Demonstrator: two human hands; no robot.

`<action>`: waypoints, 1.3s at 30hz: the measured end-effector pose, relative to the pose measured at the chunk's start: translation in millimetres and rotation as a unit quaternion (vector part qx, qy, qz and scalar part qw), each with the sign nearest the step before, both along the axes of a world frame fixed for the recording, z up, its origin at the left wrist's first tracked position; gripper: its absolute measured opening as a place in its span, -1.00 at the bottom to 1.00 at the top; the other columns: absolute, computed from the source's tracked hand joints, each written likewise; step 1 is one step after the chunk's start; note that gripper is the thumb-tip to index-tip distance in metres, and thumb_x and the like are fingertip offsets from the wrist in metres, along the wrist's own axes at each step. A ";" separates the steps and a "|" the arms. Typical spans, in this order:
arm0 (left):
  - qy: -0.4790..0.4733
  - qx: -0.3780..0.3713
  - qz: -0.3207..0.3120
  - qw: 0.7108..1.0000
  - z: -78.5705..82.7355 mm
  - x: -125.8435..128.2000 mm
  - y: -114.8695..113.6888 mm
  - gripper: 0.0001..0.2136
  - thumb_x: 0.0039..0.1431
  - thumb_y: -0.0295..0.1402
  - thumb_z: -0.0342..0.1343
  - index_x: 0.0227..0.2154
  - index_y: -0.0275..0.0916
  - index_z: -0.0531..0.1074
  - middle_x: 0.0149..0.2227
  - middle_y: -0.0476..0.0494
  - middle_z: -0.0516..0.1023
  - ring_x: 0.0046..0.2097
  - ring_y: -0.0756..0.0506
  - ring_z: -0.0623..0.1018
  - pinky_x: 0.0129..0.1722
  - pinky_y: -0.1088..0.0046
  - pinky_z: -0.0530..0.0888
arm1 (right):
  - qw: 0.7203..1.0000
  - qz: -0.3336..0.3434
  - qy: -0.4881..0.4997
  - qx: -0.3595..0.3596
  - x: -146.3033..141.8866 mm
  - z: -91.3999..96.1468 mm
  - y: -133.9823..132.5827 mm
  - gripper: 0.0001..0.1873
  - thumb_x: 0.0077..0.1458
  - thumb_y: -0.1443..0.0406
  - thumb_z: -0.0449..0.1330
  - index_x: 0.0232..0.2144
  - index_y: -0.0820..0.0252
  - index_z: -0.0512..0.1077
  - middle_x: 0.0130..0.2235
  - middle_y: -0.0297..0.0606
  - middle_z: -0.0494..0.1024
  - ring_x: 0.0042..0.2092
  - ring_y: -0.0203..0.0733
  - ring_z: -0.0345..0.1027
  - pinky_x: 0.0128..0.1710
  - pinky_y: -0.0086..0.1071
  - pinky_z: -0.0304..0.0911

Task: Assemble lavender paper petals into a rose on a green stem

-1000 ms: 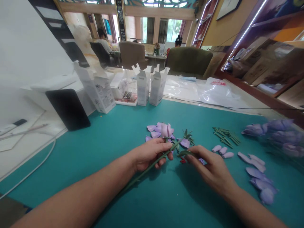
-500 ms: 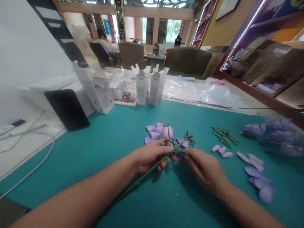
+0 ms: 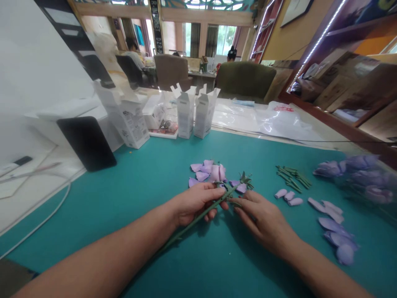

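My left hand (image 3: 194, 203) is closed round a long green flower stem (image 3: 186, 229) that slants from lower left up to a leafy tip (image 3: 245, 179) over the teal mat (image 3: 130, 198). My right hand (image 3: 263, 217) has its fingertips pinched at a small green leaf on the stem, just right of the left hand. Behind the hands lies a cluster of loose purple petals with a pale pink rolled bud (image 3: 217, 173).
Green stem pieces (image 3: 293, 176), small rolled lilac buds (image 3: 288, 195) and purple petals (image 3: 336, 234) lie to the right, with finished purple flowers (image 3: 356, 171) at the far right. White cartons (image 3: 195, 109) and a black tablet (image 3: 88, 142) stand at the back left. People sit far behind.
My right hand has moved left and closer to the left hand along the stem. The stem and left hand have shifted only slightly.
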State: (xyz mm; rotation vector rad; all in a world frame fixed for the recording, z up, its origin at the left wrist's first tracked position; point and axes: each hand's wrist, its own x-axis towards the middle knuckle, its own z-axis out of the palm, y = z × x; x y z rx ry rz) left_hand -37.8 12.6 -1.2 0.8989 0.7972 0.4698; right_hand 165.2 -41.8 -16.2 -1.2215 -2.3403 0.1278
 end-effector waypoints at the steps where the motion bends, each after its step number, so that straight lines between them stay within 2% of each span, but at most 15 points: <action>1: 0.001 -0.002 0.000 1.000 0.1 0.1 -0.1 -0.83 0.24 -0.29 0.08 -0.34 -0.32 0.41 -0.43 -0.06 0.53 -0.67 0.14 0.34 -0.71 0.64 0.22 | 1.000 0.001 -0.004 0.004 0.6 0.3 0.0 -0.66 0.35 0.32 -0.11 -0.11 0.22 0.47 -0.38 -0.22 0.38 -0.36 -0.14 0.36 -0.41 -0.36 0.25; 10: -0.002 0.003 0.010 1.000 0.1 0.1 -0.5 -0.81 0.21 -0.28 0.12 -0.33 -0.34 0.43 -0.44 -0.07 0.54 -0.67 0.14 0.33 -0.72 0.64 0.22 | 0.998 -0.008 0.003 0.057 5.0 4.3 0.2 -0.64 0.39 0.33 -0.14 -0.13 0.24 0.45 -0.41 -0.23 0.43 -0.39 -0.17 0.39 -0.47 -0.41 0.22; 16: -0.001 0.000 0.004 1.000 1.6 0.9 -0.5 -0.83 0.26 -0.31 0.04 -0.32 -0.32 0.41 -0.46 -0.05 0.53 -0.70 0.13 0.33 -0.75 0.66 0.22 | 0.998 -0.005 0.008 0.058 2.9 5.6 -0.2 -0.65 0.38 0.34 -0.14 -0.14 0.24 0.45 -0.40 -0.24 0.44 -0.38 -0.19 0.40 -0.46 -0.42 0.24; 21: 0.000 0.000 0.001 1.000 -0.2 0.7 -1.1 -0.81 0.26 -0.27 0.05 -0.29 -0.33 0.41 -0.47 -0.05 0.53 -0.70 0.13 0.32 -0.76 0.67 0.22 | 0.999 -0.002 0.014 0.052 3.0 5.4 -0.2 -0.67 0.36 0.35 -0.12 -0.12 0.23 0.44 -0.39 -0.23 0.45 -0.37 -0.18 0.41 -0.45 -0.42 0.25; 29: 0.000 -0.004 -0.012 1.000 1.4 1.7 -1.4 -0.77 0.28 -0.30 0.01 -0.40 -0.35 0.43 -0.51 -0.06 0.52 -0.72 0.13 0.32 -0.79 0.67 0.22 | 0.999 -0.002 0.013 0.044 3.1 5.8 -0.8 -0.67 0.36 0.35 -0.12 -0.14 0.22 0.45 -0.37 -0.20 0.47 -0.34 -0.16 0.41 -0.43 -0.41 0.26; 39: -0.009 -0.020 -0.007 1.000 3.3 2.3 -4.3 -0.81 0.27 -0.31 0.02 -0.39 -0.32 0.40 -0.53 -0.02 0.50 -0.73 0.13 0.31 -0.79 0.68 0.21 | 0.997 -0.006 0.010 0.076 3.2 5.4 -1.3 -0.67 0.37 0.34 -0.11 -0.15 0.24 0.46 -0.39 -0.20 0.46 -0.36 -0.18 0.40 -0.43 -0.42 0.28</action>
